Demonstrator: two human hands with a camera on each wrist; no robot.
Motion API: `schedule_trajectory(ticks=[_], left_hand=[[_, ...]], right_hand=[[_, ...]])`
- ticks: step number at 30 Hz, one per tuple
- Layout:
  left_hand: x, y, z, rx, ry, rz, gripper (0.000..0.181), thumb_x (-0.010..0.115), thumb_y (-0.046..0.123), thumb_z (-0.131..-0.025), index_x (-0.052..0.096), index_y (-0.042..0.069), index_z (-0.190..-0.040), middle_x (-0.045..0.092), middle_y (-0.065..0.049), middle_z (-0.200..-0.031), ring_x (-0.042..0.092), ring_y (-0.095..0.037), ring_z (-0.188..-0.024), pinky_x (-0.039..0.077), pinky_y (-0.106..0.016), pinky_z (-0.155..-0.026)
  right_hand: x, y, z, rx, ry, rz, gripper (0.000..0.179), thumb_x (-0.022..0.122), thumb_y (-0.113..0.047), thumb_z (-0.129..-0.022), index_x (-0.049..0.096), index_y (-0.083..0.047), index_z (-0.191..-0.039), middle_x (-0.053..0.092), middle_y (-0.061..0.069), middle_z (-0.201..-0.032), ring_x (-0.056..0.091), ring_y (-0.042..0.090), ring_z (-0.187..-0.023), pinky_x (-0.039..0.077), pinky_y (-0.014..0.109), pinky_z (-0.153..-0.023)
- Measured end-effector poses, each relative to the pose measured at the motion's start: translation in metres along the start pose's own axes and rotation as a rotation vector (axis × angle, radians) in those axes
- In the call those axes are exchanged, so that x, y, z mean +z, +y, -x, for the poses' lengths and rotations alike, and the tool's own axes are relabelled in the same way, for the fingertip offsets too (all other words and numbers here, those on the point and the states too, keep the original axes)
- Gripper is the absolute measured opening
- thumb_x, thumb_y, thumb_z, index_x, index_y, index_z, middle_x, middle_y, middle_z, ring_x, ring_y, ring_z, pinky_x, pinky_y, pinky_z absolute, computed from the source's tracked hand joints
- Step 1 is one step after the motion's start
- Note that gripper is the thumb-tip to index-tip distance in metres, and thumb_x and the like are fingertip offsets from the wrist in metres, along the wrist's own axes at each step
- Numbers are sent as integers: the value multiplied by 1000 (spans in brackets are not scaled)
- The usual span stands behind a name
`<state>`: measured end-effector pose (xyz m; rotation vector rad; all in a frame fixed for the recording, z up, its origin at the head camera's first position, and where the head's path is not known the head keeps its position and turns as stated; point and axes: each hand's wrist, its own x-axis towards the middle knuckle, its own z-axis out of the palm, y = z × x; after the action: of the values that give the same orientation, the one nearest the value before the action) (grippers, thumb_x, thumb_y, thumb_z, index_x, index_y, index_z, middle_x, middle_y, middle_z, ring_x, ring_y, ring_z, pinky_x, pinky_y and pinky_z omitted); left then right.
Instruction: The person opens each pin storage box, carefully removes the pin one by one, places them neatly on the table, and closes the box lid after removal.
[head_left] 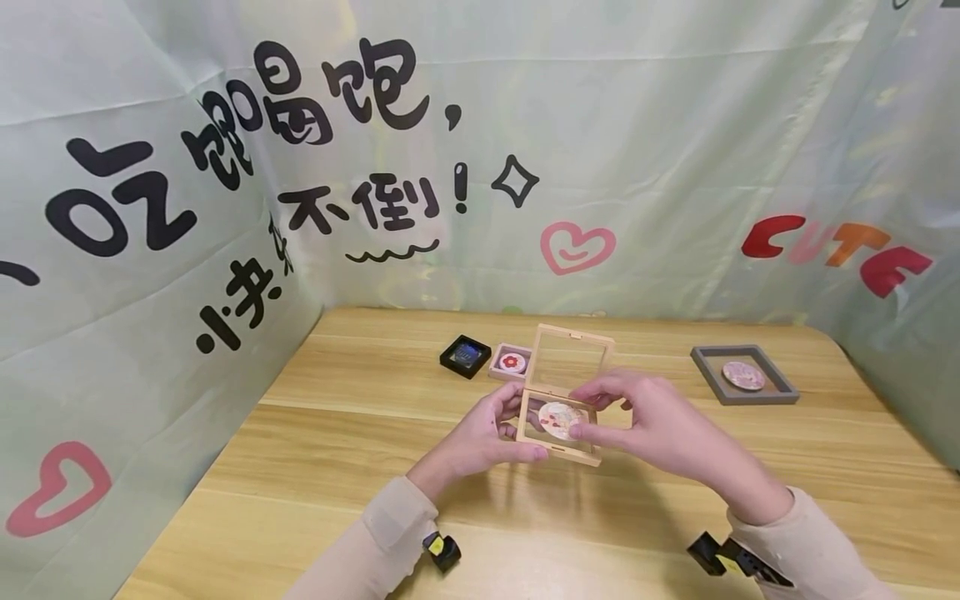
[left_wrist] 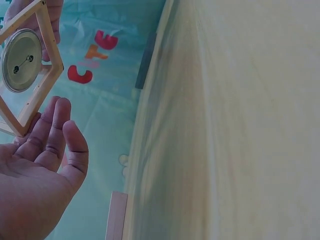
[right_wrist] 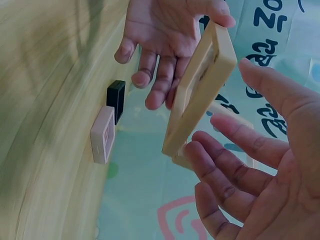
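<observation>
My left hand (head_left: 480, 429) holds a peach-coloured display case (head_left: 573, 454) above the table, its thumb on the front rim and its other fingers behind. The case's hinged lid (head_left: 535, 358) stands raised. On the clear film inside lies a round button badge (head_left: 557, 421), pale with red marks. In the left wrist view the badge's metal back (left_wrist: 21, 60) shows its pin. My right hand (head_left: 660, 425) reaches over from the right and pinches the badge between thumb and forefinger. The right wrist view shows the case (right_wrist: 200, 95) nearly edge-on between both hands.
Behind the case, a small black case (head_left: 465, 357) and a pale pink case (head_left: 495, 372) with a red-flower badge lie on the wooden table (head_left: 360, 467). A larger grey case (head_left: 757, 398) with a pinkish badge lies at the right. Printed fabric (head_left: 660, 150) walls the back.
</observation>
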<state>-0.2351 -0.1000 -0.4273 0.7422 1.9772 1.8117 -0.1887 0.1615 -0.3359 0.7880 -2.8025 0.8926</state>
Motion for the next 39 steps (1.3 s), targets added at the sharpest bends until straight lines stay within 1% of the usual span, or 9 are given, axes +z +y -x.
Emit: schedule_trajectory(ticks=[4, 6, 11, 16, 18, 24, 28, 31, 39], left_hand=[[0, 0, 0, 11, -4, -1, 75, 85, 7, -86, 49, 7, -151, 66, -19, -139, 67, -29, -119, 61, -27, -93], [0, 0, 0, 9, -5, -2, 75, 85, 8, -86, 48, 7, -151, 66, -20, -139, 67, -30, -119, 61, -27, -93], [0, -1, 0, 5, -12, 8, 75, 85, 8, -87, 48, 6, -152, 65, -22, -140, 68, -32, -118, 62, -26, -92], [0, 0, 0, 6, -16, 6, 76, 84, 8, -87, 46, 7, -153, 63, -23, -142, 65, -43, -124, 61, -26, -93], [1, 1, 1, 5, -16, 2, 77, 84, 9, -87, 46, 7, -154, 63, -23, -143, 64, -45, -125, 61, -26, -93], [1, 1, 2, -5, -8, -1, 78, 85, 8, -87, 46, 10, -154, 63, -21, -143, 66, -43, -124, 63, -27, -92], [1, 0, 1, -5, -4, 5, 78, 85, 7, -86, 47, 11, -154, 62, -21, -144, 65, -46, -125, 63, -27, -92], [1, 0, 1, -1, -8, 14, 78, 85, 9, -87, 46, 9, -154, 62, -23, -144, 64, -47, -126, 63, -27, -92], [0, 1, 1, 7, -24, 22, 78, 85, 11, -87, 44, 3, -153, 62, -24, -143, 67, -37, -122, 63, -27, -93]], right_hand=[[4, -3, -3, -6, -14, -1, 43, 85, -51, -90, 79, -20, -119, 76, -12, -102, 68, 9, -95, 47, 22, -67], [6, -4, -4, -10, -11, 10, 43, 86, -50, -88, 79, -20, -118, 74, -13, -100, 67, 9, -92, 47, 22, -66], [11, -7, -7, -33, 4, 51, 40, 89, -47, -86, 80, -20, -114, 71, -13, -97, 65, 8, -88, 49, 23, -69], [11, -10, -9, -41, -12, 63, 40, 89, -47, -87, 79, -21, -116, 70, -12, -99, 62, 8, -86, 50, 24, -71], [11, -11, -10, -39, -20, 66, 40, 88, -47, -88, 79, -20, -117, 70, -12, -98, 62, 8, -86, 49, 24, -71], [12, -13, -11, -38, -33, 67, 39, 88, -43, -88, 80, -18, -117, 68, -13, -92, 60, 6, -81, 48, 23, -68], [13, -14, -14, -29, -44, 51, 39, 88, -42, -88, 80, -17, -117, 68, -13, -90, 60, 4, -80, 48, 22, -64], [13, -15, -16, -14, -56, 37, 39, 88, -43, -89, 80, -16, -117, 70, -13, -91, 61, 4, -80, 49, 22, -64], [15, -15, -16, 2, -53, 37, 35, 88, -42, -88, 80, -19, -113, 70, -13, -92, 64, 5, -82, 50, 22, -65]])
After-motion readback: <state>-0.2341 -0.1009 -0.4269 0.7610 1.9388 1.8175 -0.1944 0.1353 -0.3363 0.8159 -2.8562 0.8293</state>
